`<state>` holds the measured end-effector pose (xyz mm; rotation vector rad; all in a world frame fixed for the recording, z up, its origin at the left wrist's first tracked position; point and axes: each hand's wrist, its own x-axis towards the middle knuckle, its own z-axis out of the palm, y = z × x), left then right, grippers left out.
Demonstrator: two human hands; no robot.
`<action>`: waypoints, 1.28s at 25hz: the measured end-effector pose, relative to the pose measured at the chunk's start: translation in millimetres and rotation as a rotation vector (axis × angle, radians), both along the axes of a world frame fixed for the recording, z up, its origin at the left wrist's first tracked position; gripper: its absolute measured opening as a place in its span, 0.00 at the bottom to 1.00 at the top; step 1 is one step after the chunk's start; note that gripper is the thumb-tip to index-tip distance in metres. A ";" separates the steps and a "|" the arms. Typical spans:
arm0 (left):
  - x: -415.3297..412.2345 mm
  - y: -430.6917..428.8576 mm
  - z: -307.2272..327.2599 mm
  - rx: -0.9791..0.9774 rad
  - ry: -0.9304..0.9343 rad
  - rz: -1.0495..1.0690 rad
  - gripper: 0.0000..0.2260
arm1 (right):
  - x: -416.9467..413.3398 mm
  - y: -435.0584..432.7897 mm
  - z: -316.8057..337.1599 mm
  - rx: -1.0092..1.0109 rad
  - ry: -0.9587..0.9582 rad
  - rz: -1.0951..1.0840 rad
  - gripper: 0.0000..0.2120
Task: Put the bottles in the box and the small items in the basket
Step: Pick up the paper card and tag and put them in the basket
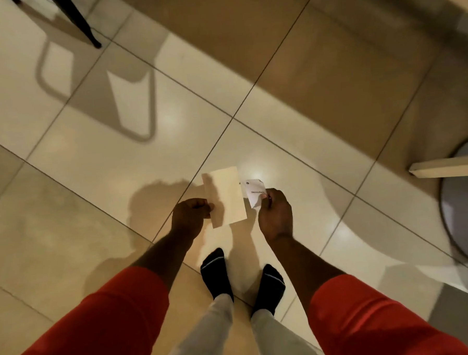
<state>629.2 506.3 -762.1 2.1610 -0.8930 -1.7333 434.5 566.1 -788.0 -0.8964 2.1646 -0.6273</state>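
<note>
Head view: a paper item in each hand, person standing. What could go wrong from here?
1. The left hand pinches the beige card by one edge only; it could slip to the tiled floor.
2. The right hand holds the white tag by its fingertips, likewise easy to drop.
3. No box or basket is in view, so walking may follow: socks on glossy tile could slide.

Glossy tiled floor [91, 163]; matt beige card [225, 196]; white printed paper tag [255, 192].

Cream card [224, 196], white tag [254, 189] with black print, red sleeves [120, 313], black socks [214, 270], possibly grey-striped, beige tiles [91, 171]
</note>
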 end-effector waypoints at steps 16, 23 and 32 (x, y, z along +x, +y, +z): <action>-80.1 41.3 453.7 -0.282 0.216 -0.212 0.07 | -92.8 77.3 465.9 -0.370 -0.096 -0.375 0.09; -161.8 44.7 567.9 -0.436 0.308 -0.397 0.05 | -165.4 126.2 582.4 -0.548 -0.046 -0.510 0.08; -315.6 84.8 673.5 -0.619 0.409 -0.522 0.04 | -301.4 186.8 672.8 -0.741 0.072 -0.492 0.10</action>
